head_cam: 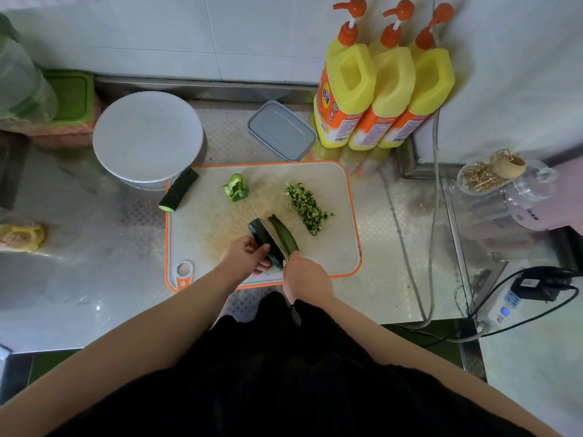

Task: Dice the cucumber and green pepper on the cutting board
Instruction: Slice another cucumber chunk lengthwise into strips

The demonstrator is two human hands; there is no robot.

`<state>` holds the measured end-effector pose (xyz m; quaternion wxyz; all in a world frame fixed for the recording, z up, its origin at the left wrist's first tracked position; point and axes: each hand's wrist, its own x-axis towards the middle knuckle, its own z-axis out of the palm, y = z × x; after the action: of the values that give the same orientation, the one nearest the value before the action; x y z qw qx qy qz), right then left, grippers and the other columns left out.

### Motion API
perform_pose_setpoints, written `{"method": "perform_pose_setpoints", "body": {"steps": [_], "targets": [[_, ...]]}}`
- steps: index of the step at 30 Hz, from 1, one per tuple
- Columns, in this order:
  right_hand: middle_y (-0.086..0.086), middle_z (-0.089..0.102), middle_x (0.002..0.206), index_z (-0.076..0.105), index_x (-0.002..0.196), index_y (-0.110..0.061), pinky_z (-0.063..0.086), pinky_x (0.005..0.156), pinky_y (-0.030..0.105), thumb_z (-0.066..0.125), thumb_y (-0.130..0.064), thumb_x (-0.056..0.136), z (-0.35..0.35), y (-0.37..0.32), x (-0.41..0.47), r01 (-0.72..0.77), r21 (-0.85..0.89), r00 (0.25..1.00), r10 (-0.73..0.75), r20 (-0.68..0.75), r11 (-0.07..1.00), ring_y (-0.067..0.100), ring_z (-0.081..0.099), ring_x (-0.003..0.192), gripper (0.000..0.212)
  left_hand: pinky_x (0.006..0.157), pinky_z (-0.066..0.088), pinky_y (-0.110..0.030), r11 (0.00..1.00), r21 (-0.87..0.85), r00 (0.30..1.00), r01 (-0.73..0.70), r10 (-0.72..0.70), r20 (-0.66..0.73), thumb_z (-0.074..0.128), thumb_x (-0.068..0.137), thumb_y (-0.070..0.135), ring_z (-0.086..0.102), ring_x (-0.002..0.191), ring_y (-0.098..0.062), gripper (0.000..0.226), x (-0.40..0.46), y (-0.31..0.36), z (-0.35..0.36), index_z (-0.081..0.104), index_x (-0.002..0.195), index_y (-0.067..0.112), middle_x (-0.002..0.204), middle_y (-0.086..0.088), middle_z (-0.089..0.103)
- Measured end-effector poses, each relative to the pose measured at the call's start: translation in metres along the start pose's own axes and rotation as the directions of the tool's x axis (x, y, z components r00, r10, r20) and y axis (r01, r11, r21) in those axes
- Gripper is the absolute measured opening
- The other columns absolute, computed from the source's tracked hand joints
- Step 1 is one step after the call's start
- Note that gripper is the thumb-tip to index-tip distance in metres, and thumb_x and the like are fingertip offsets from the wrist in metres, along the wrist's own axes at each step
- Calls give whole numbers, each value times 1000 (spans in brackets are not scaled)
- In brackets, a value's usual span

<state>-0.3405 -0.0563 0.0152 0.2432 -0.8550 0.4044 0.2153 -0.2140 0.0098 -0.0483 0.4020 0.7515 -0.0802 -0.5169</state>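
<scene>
A white cutting board [331, 247] with an orange rim lies on the steel counter. My left hand [244, 257] grips a dark cucumber piece [259, 236] near the board's front. My right hand [304, 277] holds a knife [266, 230] whose blade runs lengthwise between that piece and a cut-off cucumber strip [284, 234] on its right. A pile of diced cucumber [307, 208] sits at the right of the board. A green pepper piece [236, 187] lies at the back. Another cucumber chunk [179, 189] hangs over the board's left back corner.
A white round lid on a pot [146, 135] stands behind the board's left corner, a grey lidded box [281, 130] behind its middle. Three yellow pump bottles [381, 89] line the back right. A blender jar [504, 184], a power strip [517, 298] and cables are at the right.
</scene>
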Motion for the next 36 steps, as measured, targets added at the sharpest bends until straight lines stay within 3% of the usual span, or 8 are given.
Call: {"method": "perform_pose_setpoints", "body": {"steps": [5,11,17,22,29,36], "targets": [[12,63,111,44,120,-5,47,80,35,35,-17,100,4,8,-7,-42,-40,998,44,45,998,29,62,102,24,58,51,-31,999,31,1000,-17,17,1,60,96,23,68,63,-20,22,2,-3,-1,47,83,10,63,-4,70],[13,65,106,45,109,-8,45,74,34,37,-17,101,4,-5,9,-12,-6,1000,12,3,1000,30,64,98,15,59,50,-33,1000,10,1000,-7,7,25,59,96,22,59,64,-23,25,4,-3,-1,42,82,10,66,-13,67],[11,61,116,42,125,-7,48,85,36,36,-20,101,13,7,1,-108,-39,991,110,72,993,27,60,106,28,63,53,-35,999,39,1000,-4,3,28,60,96,24,63,62,-23,25,5,-3,0,43,83,12,68,-10,70],[11,64,109,46,113,-7,49,80,35,43,-18,99,15,1,13,-99,-25,992,100,73,995,28,62,100,18,60,50,-34,1000,17,1000,9,-9,9,61,95,24,61,57,-20,26,6,-3,0,43,81,12,60,-6,69],[19,58,109,47,116,-2,43,76,37,36,-8,98,8,10,13,-79,51,988,71,140,996,37,58,102,23,61,53,-33,998,58,1000,6,-7,9,60,96,25,67,61,-19,23,7,-4,0,45,85,12,67,-7,71],[12,57,124,36,134,-4,44,93,33,37,-9,99,13,5,12,-94,4,993,93,79,996,27,56,114,35,61,54,-34,995,96,1000,-8,8,7,57,97,24,66,62,-20,21,8,-4,2,44,89,10,69,-9,70]]}}
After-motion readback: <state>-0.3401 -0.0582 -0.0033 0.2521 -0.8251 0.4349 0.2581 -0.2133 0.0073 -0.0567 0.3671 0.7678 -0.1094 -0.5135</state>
